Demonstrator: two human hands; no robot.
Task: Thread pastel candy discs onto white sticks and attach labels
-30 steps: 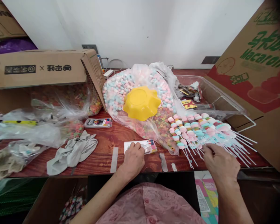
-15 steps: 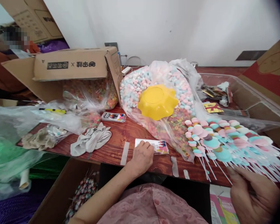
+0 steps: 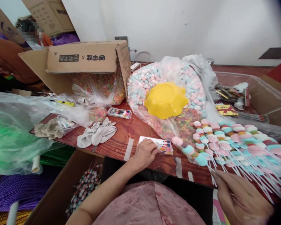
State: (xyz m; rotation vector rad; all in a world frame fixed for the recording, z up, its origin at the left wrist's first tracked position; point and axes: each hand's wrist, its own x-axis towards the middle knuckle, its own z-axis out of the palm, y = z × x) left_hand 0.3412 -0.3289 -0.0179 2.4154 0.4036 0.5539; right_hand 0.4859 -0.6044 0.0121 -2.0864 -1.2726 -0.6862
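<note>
My left hand rests on a small printed packet at the front of the wooden table, fingers curled over its left end. My right hand is low at the right, its fingers pinched on the white sticks of candy skewers. Several skewers of pink, blue and white sweets lie fanned across the table's right side, and one lifted skewer points left toward the packet. Behind them sits a big clear bag of sweets with a yellow bowl upside down on it.
A cardboard box lies on its side at the back left, with bags of coloured cereal rings. Grey gloves and a small case lie on the table. A clear tub stands right. An open carton is below. Another person sits far left.
The view has swung left and down. My right hand has drawn back toward me and lifted a skewer out of the pile. My left hand stays on the packet.
</note>
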